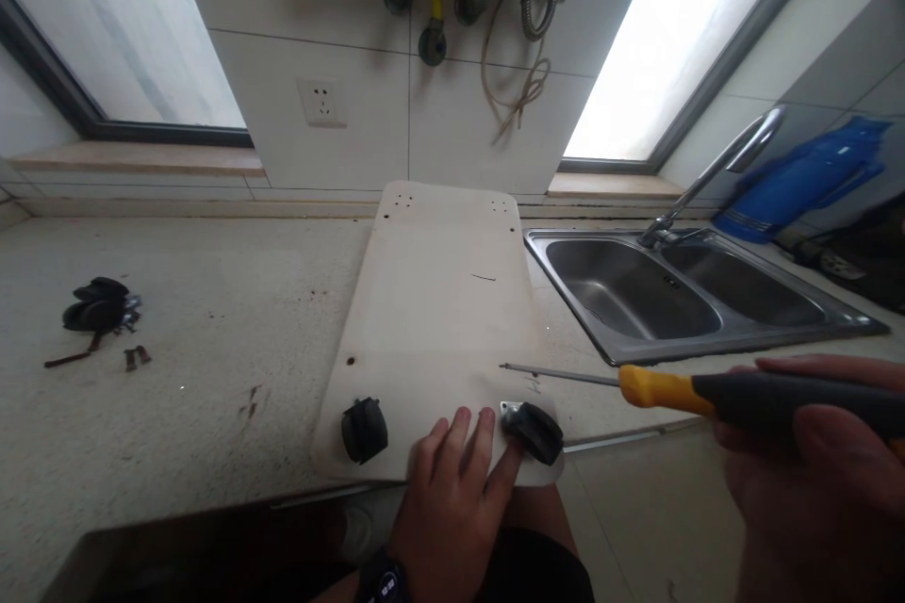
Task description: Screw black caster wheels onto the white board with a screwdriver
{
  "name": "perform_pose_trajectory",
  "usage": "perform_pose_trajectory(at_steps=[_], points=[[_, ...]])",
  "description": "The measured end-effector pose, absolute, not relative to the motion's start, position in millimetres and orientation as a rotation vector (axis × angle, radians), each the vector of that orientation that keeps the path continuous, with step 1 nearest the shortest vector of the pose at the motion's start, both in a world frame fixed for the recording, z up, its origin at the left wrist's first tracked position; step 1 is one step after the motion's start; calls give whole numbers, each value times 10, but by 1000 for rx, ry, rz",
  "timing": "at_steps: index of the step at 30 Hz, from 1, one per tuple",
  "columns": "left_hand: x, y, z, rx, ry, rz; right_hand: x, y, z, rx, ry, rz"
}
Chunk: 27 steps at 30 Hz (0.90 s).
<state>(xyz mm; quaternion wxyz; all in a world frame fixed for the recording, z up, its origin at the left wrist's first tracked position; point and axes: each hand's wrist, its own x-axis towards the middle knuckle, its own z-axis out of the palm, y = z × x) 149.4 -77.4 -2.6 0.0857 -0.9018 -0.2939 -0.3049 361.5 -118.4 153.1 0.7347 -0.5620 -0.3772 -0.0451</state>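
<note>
A pale board (445, 301) with rounded corners and small drilled holes lies on the counter, its near end at the counter's front edge. On its near left corner sits a black caster wheel (365, 431). Another caster (538, 433), with a metal plate, is at the near right corner. My left hand (452, 490) rests on the board with fingers spread, the thumb touching the right caster. In my right hand (813, 471), at the right, is a screwdriver (665, 388) with a yellow and black handle. Its tip points left, over the board.
More black casters (99, 303) lie on the left of the counter (233, 377), beside several screws (137, 357). At the right is a steel double sink (629, 292) with a faucet (714, 174) and a blue thermos-like jug (802, 179). Pipes and a socket (322, 103) are on the wall behind.
</note>
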Motion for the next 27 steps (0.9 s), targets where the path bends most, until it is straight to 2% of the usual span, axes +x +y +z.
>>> perform_pose_trajectory(at_steps=[3,7,14,17,21,25,27], points=[[1752,-914,12,-2716,-967,-845,3510,-942,1565,-1127,-762,23],[1887,-987,112,-2785,-974,-804,3393,-645,1341,-1002,-508,247],[1729,-858,351,-3003,-829,-598,3274,-462,993,-1059,-514,436],[1570,-811,619,-3191,-698,-512,3298,-473,961,-1055,-506,449],[1200,-658,1247,-3559,-407,-506,3328,-500,956,-1037,-470,444],[854,-55,1710,-3546,-1132,-808,3336,-539,964,-996,-424,417],[804,416,1700,-3123,-1591,-1228,3336,-565,966,-984,-410,410]])
